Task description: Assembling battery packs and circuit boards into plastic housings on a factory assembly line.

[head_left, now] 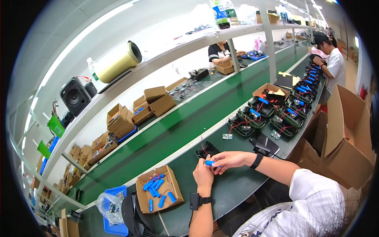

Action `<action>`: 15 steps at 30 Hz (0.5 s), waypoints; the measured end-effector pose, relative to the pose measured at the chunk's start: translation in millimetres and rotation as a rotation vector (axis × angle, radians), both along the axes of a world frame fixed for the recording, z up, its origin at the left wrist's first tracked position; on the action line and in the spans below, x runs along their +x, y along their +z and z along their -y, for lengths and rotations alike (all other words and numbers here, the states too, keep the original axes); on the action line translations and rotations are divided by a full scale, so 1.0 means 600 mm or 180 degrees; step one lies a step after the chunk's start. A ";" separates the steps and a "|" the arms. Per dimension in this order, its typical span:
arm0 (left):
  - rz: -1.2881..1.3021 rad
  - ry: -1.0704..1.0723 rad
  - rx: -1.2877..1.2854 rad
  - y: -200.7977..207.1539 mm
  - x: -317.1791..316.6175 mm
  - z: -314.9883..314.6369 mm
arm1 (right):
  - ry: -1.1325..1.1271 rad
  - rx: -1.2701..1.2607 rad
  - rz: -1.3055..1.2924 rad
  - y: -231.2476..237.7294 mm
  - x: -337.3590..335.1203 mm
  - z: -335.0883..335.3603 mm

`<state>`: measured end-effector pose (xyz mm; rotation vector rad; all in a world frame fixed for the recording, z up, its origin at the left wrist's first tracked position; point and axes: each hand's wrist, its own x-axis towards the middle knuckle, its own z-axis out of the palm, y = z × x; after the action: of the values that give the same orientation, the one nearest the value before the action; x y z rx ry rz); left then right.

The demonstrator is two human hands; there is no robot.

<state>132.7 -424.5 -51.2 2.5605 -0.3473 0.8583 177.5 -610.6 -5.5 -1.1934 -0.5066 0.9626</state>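
My hands meet over the near workbench, around a blue cylindrical battery (pixel 209 162). My right hand (pixel 231 160) pinches it from the right. The fingers of my left hand (pixel 203 172) close on it from the left; their tips are partly hidden. Just beyond my hands lies a black plastic housing (pixel 208 149) with a thin red wire rising from it. To the left of my left hand, an open cardboard box (pixel 177 194) holds several more blue batteries (pixel 156 185) with leads. Dark bands circle both my wrists.
Several black housings (pixel 256 114) with wires and blue batteries line the bench at right. Small circuit boards (pixel 227 136) lie nearby. A green conveyor belt (pixel 173 122) runs behind. A blue tray (pixel 115 228) sits left, large cartons (pixel 347 134) right. One co-worker (pixel 335 65) stands farther along; another sits across.
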 end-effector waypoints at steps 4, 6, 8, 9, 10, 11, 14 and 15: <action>-0.0014 -0.0006 -0.0136 0.002 -0.003 -0.003 | 0.0054 0.0233 -0.0119 -0.012 0.011 -0.005; 0.0018 0.0031 -0.0182 0.004 -0.007 -0.005 | 0.0003 0.0207 -0.0224 -0.009 0.015 -0.010; 0.0022 0.0135 -0.0230 0.009 -0.005 -0.002 | 0.0035 0.0278 -0.0193 -0.010 0.030 -0.005; 0.0039 0.0236 -0.0277 0.011 -0.004 0.002 | 0.0065 0.0348 -0.0149 -0.007 0.035 -0.001; 0.0149 0.0332 -0.0425 0.012 -0.002 0.006 | -0.0041 0.0342 -0.0084 -0.004 0.041 0.003; 0.0115 0.0329 -0.0419 0.015 -0.004 0.007 | -0.0143 0.0335 0.0080 -0.001 0.049 0.006; 0.0127 0.0343 -0.0767 0.016 0.001 0.011 | -0.0544 0.0274 0.0587 0.006 0.076 0.035; 0.0098 0.0338 -0.0765 0.013 0.003 0.009 | -0.0718 0.0243 0.0681 0.019 0.074 0.040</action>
<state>134.4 -430.0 -43.5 2.3615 -0.1094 0.9188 221.8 -634.5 5.8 -1.2613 -0.5596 0.6217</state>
